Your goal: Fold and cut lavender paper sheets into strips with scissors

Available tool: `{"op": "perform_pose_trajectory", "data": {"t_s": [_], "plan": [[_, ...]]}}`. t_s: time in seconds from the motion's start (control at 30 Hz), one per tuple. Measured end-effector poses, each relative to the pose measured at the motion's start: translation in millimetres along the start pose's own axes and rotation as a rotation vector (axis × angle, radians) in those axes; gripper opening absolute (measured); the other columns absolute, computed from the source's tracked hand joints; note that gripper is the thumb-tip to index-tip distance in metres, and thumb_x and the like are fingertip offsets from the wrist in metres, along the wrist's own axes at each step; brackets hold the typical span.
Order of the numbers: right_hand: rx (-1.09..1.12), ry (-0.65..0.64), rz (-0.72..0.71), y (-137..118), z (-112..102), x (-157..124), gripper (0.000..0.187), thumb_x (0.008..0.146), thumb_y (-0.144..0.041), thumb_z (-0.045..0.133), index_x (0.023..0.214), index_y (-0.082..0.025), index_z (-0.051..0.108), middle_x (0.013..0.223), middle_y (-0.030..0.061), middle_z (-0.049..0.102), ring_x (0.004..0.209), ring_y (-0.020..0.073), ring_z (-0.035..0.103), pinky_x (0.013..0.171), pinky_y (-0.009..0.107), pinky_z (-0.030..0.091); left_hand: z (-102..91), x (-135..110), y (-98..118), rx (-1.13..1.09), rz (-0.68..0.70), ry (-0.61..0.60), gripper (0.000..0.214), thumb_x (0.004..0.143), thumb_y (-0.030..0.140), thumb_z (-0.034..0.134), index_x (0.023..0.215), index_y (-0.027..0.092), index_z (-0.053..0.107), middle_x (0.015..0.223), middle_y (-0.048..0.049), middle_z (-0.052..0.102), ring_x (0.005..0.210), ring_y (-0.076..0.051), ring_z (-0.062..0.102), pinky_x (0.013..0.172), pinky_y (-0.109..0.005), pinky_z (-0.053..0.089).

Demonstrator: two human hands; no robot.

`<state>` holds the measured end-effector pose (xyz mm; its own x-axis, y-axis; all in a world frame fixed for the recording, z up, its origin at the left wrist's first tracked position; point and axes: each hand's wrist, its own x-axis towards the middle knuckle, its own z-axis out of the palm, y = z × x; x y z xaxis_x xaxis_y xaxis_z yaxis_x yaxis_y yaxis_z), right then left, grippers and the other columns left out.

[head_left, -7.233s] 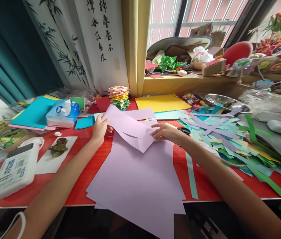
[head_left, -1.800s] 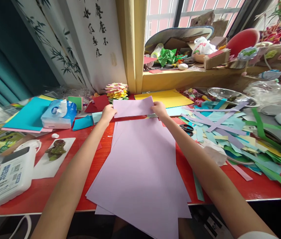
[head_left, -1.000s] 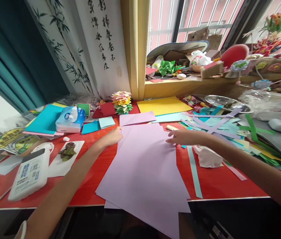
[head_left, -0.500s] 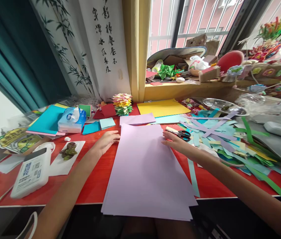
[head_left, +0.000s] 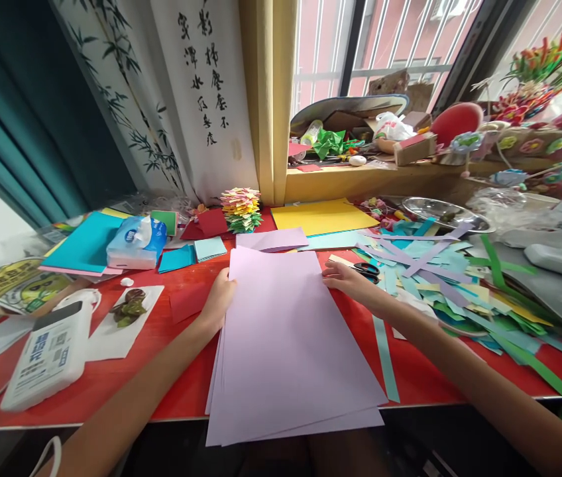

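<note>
A stack of light purple paper sheets (head_left: 291, 338) lies on the red tabletop, its near end jutting past the table's front edge. The sheets are slightly fanned at the bottom corners. My left hand (head_left: 219, 301) grips the stack's upper left edge, with its fingertips hidden under the paper. At the upper right edge, my right hand (head_left: 344, 277) rests with fingers stretched against the paper's side. Just behind that hand lie black-handled scissors (head_left: 368, 270), partly covered by it. A folded purple sheet (head_left: 271, 240) lies beyond the stack.
Colored paper strips (head_left: 440, 265) heap up on the right, before a metal dish (head_left: 445, 213). A tissue pack (head_left: 136, 244), blue paper (head_left: 85, 242) and a white device (head_left: 50, 358) with a cable occupy the left. Yellow paper (head_left: 321, 217) and a folded-paper piece (head_left: 241, 211) stand behind.
My left hand has closed on the stack's left edge, having been spread beside it. The sheets have shifted and turned slightly, fanning differently at the bottom. My right hand stays at the right edge.
</note>
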<state>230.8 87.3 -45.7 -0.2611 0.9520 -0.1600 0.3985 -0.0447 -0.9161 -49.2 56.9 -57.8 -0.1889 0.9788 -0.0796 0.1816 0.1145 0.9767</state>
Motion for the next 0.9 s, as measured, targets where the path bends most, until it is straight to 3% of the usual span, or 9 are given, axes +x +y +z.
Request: {"op": "perform_pose_trajectory", "data": {"t_s": [0.2,0.37,0.47,0.53,0.63,0.67,0.8,0.83,0.9], "plan": [[0.045,0.008,-0.045,8.9,-4.2,7.9,0.045,0.077,-0.031,0.056,0.119,-0.019,0.048,0.117,0.0101,0.057,0.102,0.0212,0.057,0.089,0.035,0.046,-4.0,-1.1,11.2,-0.088,-0.099,-0.145,0.038,0.062,0.020,0.060,0.099,0.020,0.053,0.101,-0.0075,0.064,0.083,-0.024,0.063,0.065,-0.033,0.051],[0.115,0.122,-0.080,-6.1,-5.2,-8.6,0.054,0.076,-0.044,0.058,0.124,-0.024,0.046,0.131,0.0082,0.048,0.117,0.0228,0.048,0.094,0.034,0.043,-0.6,-6.4,24.5,-0.093,0.190,-0.047,0.031,0.070,0.030,0.060,0.100,0.022,0.055,0.104,-0.0047,0.064,0.095,-0.023,0.060,0.079,-0.034,0.049],[0.275,-0.051,-0.122,-17.0,0.2,-21.0,0.046,0.079,-0.046,0.055,0.119,-0.025,0.051,0.126,0.0069,0.054,0.107,0.0228,0.056,0.086,0.033,0.048,3.4,-17.6,37.1,-0.153,0.362,0.029,0.030,0.074,0.030,0.056,0.104,0.026,0.053,0.108,-0.0016,0.062,0.102,-0.021,0.057,0.086,-0.032,0.047],[0.373,-0.110,-0.140,-21.1,6.3,-26.8,0.040,0.080,-0.044,0.054,0.114,-0.023,0.054,0.116,0.0072,0.060,0.095,0.0222,0.062,0.079,0.034,0.051,4.2,-25.4,46.4,-0.225,0.402,0.008,0.032,0.076,0.030,0.055,0.108,0.026,0.051,0.113,-0.0018,0.060,0.105,-0.021,0.056,0.087,-0.032,0.047],[0.407,-0.019,-0.189,-26.4,9.2,-31.1,0.035,0.080,-0.040,0.054,0.110,-0.023,0.055,0.107,0.0053,0.064,0.088,0.0212,0.063,0.077,0.034,0.051,-2.5,-32.6,65.4,-0.213,0.425,-0.081,0.040,0.075,0.030,0.057,0.115,0.026,0.048,0.120,-0.0043,0.056,0.110,-0.024,0.053,0.087,-0.034,0.047],[0.384,0.011,-0.226,-29.6,6.4,-32.0,0.034,0.080,-0.040,0.054,0.110,-0.024,0.055,0.106,0.0046,0.065,0.089,0.0214,0.063,0.078,0.035,0.051,-7.3,-33.7,74.6,-0.174,0.468,-0.077,0.045,0.074,0.029,0.059,0.117,0.026,0.047,0.123,-0.0048,0.054,0.113,-0.025,0.051,0.090,-0.035,0.045],[0.100,0.093,-0.419,-58.8,-18.8,-39.4,0.029,0.082,-0.039,0.051,0.107,-0.024,0.057,0.100,0.0035,0.065,0.086,0.0230,0.061,0.070,0.034,0.049,-32.0,-38.8,125.9,0.111,0.826,0.217,0.070,0.063,0.024,0.072,0.125,0.032,0.041,0.139,-0.0009,0.036,0.129,-0.027,0.032,0.102,-0.038,0.033],[-0.008,0.106,-0.472,-70.8,-25.3,-43.1,0.028,0.083,-0.038,0.049,0.105,-0.024,0.058,0.096,0.0033,0.065,0.083,0.0229,0.061,0.067,0.033,0.049,-37.2,-40.8,140.0,0.214,0.860,0.227,0.070,0.060,0.025,0.075,0.123,0.031,0.045,0.137,-0.0003,0.038,0.130,-0.029,0.030,0.102,-0.038,0.033],[-0.251,0.125,-0.584,-98.8,-34.7,-52.5,0.022,0.084,-0.034,0.046,0.098,-0.023,0.060,0.087,0.0029,0.065,0.077,0.0217,0.060,0.065,0.032,0.046,-44.8,-44.7,164.8,0.392,0.800,0.111,0.064,0.056,0.028,0.077,0.115,0.027,0.054,0.119,-0.0011,0.054,0.122,-0.032,0.040,0.096,-0.040,0.039]]}}
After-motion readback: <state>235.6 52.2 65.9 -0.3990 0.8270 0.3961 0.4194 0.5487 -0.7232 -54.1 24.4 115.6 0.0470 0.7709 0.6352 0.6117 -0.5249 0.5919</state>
